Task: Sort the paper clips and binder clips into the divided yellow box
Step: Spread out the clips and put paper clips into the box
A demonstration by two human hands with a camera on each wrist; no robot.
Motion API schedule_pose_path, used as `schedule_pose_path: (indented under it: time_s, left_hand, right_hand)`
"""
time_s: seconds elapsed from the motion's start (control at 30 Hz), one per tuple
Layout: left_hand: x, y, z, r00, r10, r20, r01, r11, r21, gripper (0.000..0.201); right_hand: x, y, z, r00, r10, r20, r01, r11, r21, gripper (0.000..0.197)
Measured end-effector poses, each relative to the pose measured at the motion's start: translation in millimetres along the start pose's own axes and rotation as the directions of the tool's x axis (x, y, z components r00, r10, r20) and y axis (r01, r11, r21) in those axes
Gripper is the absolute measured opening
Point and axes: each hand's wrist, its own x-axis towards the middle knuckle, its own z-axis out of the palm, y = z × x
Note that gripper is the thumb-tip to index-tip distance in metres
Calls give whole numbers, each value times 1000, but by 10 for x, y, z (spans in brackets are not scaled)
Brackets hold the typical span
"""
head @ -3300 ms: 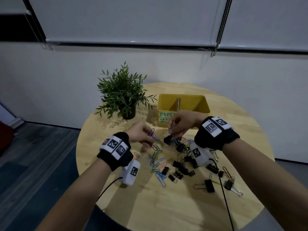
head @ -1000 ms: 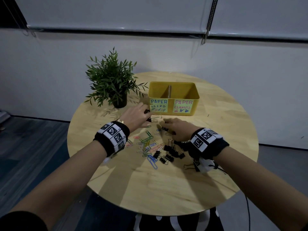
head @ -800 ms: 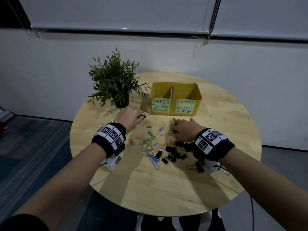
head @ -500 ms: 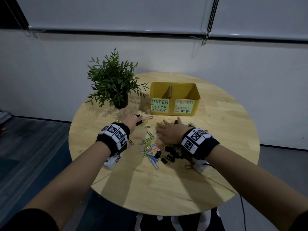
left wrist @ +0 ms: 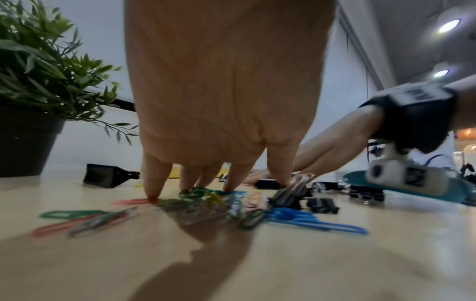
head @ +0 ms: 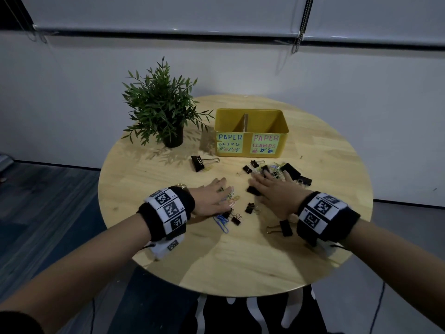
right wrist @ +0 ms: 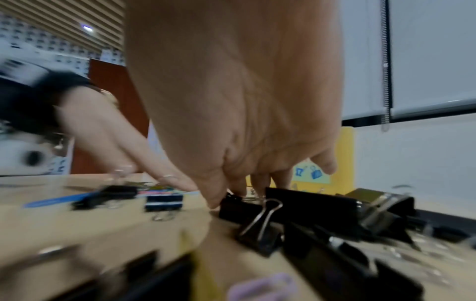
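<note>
Head cam: high, looks forward-down over whole round table (head: pixel 240 261), box (head: pixel 251 135) at far side. Left wrist cam: table level, under palm, faces along fingers (left wrist: pixel 157 183) toward plant (left wrist: pixel 38 71). Right wrist cam: same low pose, very near clips (right wrist: pixel 296 205), blurred. Both wrist views catch opposite hand; all three share clip pile.

Head view dim, bluish, sharp; wall lines bow at edges. Arm shadows fall toward 6 o'clock on counter (head: pixel 240 261). Left wrist view: ceiling lamps (left wrist: pixel 449 25) glare at 2 o'clock, paper clips (left wrist: pixel 206 200) smeared. Right wrist view heavily motion-blurred, binder clips (right wrist: pixel 309 207) soft, foreground unfocused.
</note>
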Motion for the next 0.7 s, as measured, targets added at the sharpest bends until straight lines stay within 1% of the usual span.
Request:
schedule_pose_path:
  time_s: [0.03, 0.07, 0.1, 0.13, 0.17, 0.2, 0.23, 0.27, 0.3, 0.33, 0.43, 0.47, 0.53, 0.6, 0.67, 0.7]
  left_hand:
    - [-42, 11, 18, 1000, 19, 5, -19, 1000, 10, 73]
    - [-88, 1, 28, 1000, 29, 8, -29, 999, 16, 77]
    - [-133, -28, 31, 999, 30, 10, -31, 999, 22, 82]
    - [-172, -67, 34, 1000, 25, 17, -25, 999, 32, 88]
    - [-207, -109, 41, 999, 10, 33, -11, 999, 42, 92]
    - [-231, -142, 52, 999, -15, 51, 13, 999, 49, 94]
    - [-242, -167, 74, 997, -48, 63, 45, 998, 53, 93]
    - [-241, -183, 97, 995, -82, 64, 78, 996, 52, 90]
    - [-240, -188, 114, 992, -116, 54, 113, 993, 42, 87]
    - [-234, -189, 127, 988, -148, 40, 147, 989, 27, 84]
    - [-219, -133, 164, 980, -196, 28, 196, 981, -1, 80]
    - [-207, -86, 180, 981, -189, 33, 189, 982, 5, 79]
    - [-176, 33, 203, 990, -136, 40, 135, 990, 26, 76]
    - [-170, 136, 180, 998, -57, 37, 56, 998, 13, 73]
    - [-204, 160, 116, 1000, -1, -13, 0, 998, -61, 79]
    - [-241, 141, 87, 997, -17, -70, 11, 996, -93, 89]
  right_hand:
    - [9, -4, -29, 999, 9, -36, -10, 1000, -15, 63]
    - [-6, -43, -68, 996, -11, -86, 9, 1000, -17, 65]
    - [-34, -110, -108, 989, -64, -134, 63, 998, -12, 67]
    - [-84, -205, -157, 978, -148, -149, 148, 989, -9, 68]
    - [-149, -318, -195, 964, -240, -118, 241, 971, -4, 68]
    - [-209, -427, -203, 947, -317, -53, 318, 948, 2, 66]
    - [-264, -517, -190, 931, -364, 16, 364, 931, -6, 63]
    - [-314, -573, -160, 926, -372, 66, 374, 927, -30, 62]
    - [-349, -586, -120, 933, -350, 84, 356, 933, -59, 61]
    - [-381, -570, -87, 946, -316, 74, 322, 943, -88, 62]
    - [-412, -407, 6, 980, -198, 13, 197, 969, -152, 63]
    - [-387, -333, 34, 989, -151, 8, 150, 976, -159, 64]
    - [-312, -194, 48, 997, -75, 12, 76, 986, -151, 64]
    - [-249, -127, -4, 998, -56, -12, 54, 989, -136, 62]
    - [-210, -143, -112, 988, -88, -129, 76, 992, -99, 60]
    - [-192, -179, -164, 972, -105, -209, 95, 994, -62, 60]
